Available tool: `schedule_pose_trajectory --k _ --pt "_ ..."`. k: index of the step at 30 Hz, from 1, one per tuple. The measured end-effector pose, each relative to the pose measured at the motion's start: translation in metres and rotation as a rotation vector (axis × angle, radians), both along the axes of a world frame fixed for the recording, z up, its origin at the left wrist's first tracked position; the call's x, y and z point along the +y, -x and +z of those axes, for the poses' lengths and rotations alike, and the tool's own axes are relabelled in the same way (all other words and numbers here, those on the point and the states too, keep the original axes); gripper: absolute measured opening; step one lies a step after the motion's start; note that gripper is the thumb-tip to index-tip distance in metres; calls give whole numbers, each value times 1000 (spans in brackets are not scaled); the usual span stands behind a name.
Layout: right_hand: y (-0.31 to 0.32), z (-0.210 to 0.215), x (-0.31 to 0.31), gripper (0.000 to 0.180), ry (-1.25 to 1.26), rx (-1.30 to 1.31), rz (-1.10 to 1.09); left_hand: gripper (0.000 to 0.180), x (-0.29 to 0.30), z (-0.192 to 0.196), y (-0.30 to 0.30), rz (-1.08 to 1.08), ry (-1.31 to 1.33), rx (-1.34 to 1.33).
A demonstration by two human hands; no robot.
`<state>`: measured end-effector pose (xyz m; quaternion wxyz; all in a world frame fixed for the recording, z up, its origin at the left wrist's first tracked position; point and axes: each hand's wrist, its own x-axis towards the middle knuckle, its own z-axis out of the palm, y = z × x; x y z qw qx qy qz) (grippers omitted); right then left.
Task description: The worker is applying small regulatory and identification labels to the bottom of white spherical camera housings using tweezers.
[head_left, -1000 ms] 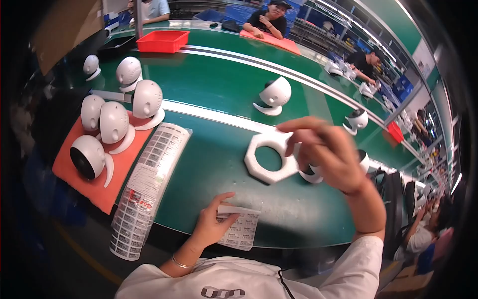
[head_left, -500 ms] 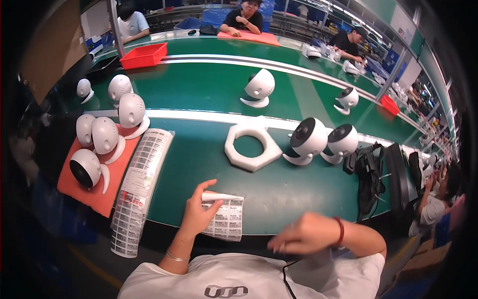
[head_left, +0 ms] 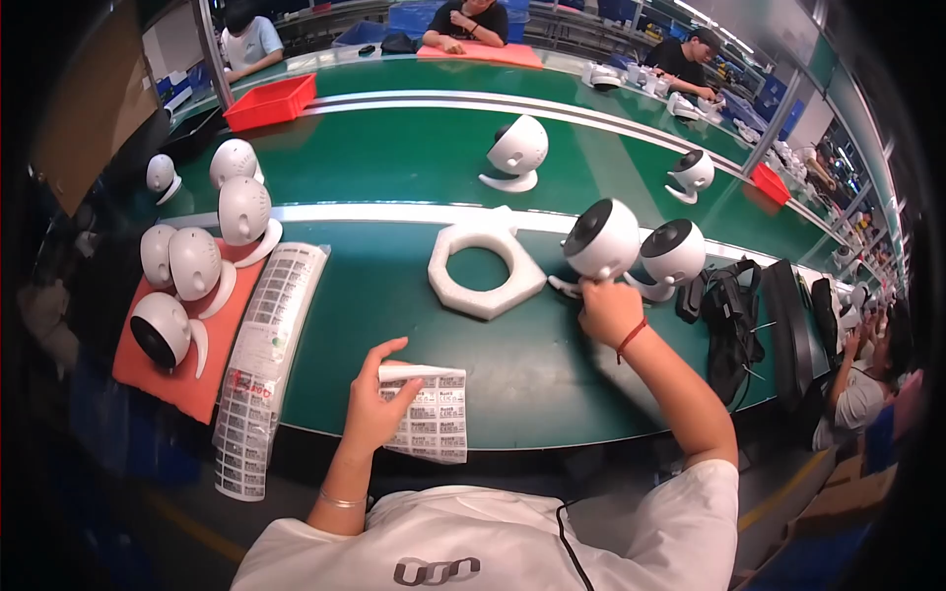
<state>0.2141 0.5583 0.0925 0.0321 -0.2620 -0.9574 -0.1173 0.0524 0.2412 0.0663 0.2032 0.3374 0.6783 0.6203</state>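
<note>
My left hand (head_left: 372, 406) pinches a folded sheet of small printed labels (head_left: 437, 419) between thumb and fingers at the bench's near edge. Its index finger sticks out above the sheet. My right hand (head_left: 611, 313) reaches forward, its fingers closed at the curved foot of a white ball-shaped camera (head_left: 613, 244) with a black face. The fingertips are partly hidden behind the hand. Just right of it stands a similar white camera (head_left: 684, 258). A white foam ring (head_left: 493, 304) lies left of my right hand, apart from it.
Several white cameras sit on and around an orange mat (head_left: 192, 387) at left, beside a long label strip (head_left: 258, 360). Black cables and adapters (head_left: 731, 325) lie at right. More cameras stand on the green belt (head_left: 394, 158) beyond a pale rail. People sit across from me.
My right hand has moved forward from the near edge to the camera's foot and closed there. That camera has shifted slightly. My left hand keeps hold of the label sheet.
</note>
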Motion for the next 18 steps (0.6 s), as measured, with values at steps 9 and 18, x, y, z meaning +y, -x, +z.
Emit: schedule_pose_trajectory --k 9,18 --pt "21 123 -7 19 -7 361 257 57 2 -4 2 57 -40 -6" --pt "68 128 -47 21 289 245 548 60 -2 -5 2 19 -71 -102"
